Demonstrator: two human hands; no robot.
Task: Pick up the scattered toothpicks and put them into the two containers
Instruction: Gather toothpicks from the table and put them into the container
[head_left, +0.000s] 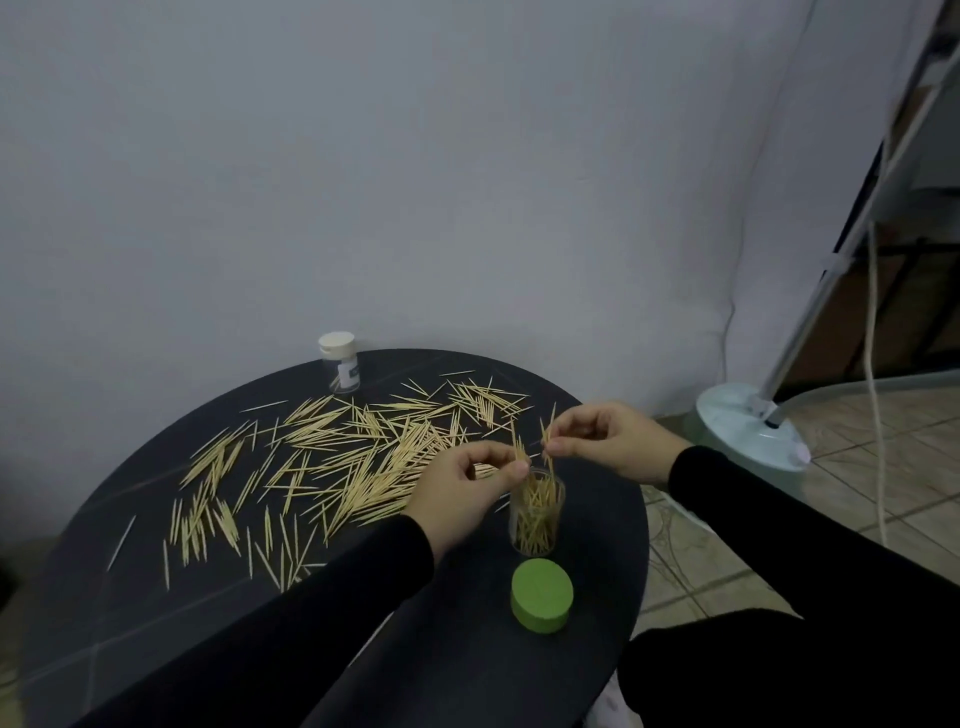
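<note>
Loading step: left hand (467, 480) and right hand (605, 441) each pinch a few thin wooden toothpicks (545, 431) above the clear, part-filled cylindrical container (537, 512). Next — lower tips inside the rim, release. Most toothpicks remain scattered on the round black table (156, 623) — second, white-capped container (340, 369) stands at the far edge.

One view only: a wide-angle camera on my head. It faces forward and down across the dark round surface (156, 597) toward the pale wall (415, 182). It sits close, with my sleeved forearms entering from the lower edge. The floor tiles (727, 571) and a lamp base (748, 426) fill the right margin.
</note>
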